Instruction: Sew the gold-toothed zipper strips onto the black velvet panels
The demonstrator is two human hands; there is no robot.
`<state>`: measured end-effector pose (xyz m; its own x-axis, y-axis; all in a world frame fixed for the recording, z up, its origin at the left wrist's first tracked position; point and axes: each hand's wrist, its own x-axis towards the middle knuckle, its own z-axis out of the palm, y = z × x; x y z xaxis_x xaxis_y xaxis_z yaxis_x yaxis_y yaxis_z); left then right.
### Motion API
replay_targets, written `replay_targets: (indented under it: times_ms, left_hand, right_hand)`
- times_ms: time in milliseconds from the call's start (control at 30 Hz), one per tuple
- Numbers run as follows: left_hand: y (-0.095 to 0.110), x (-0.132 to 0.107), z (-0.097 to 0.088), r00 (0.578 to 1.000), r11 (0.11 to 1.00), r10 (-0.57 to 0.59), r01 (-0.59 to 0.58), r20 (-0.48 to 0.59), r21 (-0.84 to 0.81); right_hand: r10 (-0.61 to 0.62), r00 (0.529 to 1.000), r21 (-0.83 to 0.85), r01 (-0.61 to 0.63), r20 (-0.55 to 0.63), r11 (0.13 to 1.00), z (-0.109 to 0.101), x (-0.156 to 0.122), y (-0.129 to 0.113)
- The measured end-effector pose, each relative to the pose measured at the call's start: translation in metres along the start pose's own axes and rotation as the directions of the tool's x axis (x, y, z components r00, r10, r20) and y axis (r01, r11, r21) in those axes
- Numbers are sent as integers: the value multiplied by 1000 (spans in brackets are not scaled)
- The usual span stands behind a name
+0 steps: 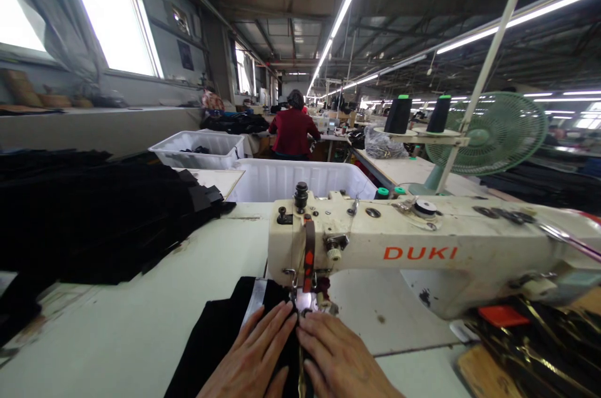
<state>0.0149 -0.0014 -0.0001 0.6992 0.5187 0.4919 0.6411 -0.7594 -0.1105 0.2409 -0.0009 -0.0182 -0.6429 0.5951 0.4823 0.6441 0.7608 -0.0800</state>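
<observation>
Black fabric [206, 335] lies under the needle area of a cream sewing machine [357, 229] marked DUKI. My left hand [258, 354] rests on this fabric with its fingers stretched forward, beside a pale strip [256, 299] on the cloth. My right hand [335, 354] lies close by on the right, fingers extended and curving slightly near the presser foot. Between the two hands runs a gold-toned zipper [302, 370] along the fabric. A small light glows at the needle, and the stitching point itself is partly hidden by my fingertips.
A tall pile of black cut pieces [94, 216] covers the table's left side. White plastic bins [300, 176] stand behind the machine. On the right are gold zippers [539, 335], thread cones [399, 116] and a green fan [488, 132]. A person in red [294, 132] sits ahead.
</observation>
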Motion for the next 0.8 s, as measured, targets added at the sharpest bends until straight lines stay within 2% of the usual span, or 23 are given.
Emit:
replay_targets:
  times_ms: [233, 367, 567, 700, 800]
  left_hand:
    - [0, -3, 5, 998, 998, -54, 55, -32, 24]
    - [1, -5, 5, 999, 999, -36, 36, -34, 19]
    - [1, -1, 2, 998, 1000, -29, 29, -49, 4]
    - [0, 2, 0, 1000, 998, 12, -11, -21, 56]
    - [-1, 3, -3, 999, 996, 33, -33, 0, 81]
  right_hand:
    - [-18, 999, -25, 17, -45, 1000, 1, -2, 1]
    - [-13, 997, -14, 12, -76, 1000, 3, -2, 2]
    - [-6, 998, 10, 6, -61, 1000, 3, -1, 1]
    - [-7, 999, 19, 8, -53, 1000, 4, -2, 1]
    - [43, 998, 14, -42, -39, 999, 4, -4, 1]
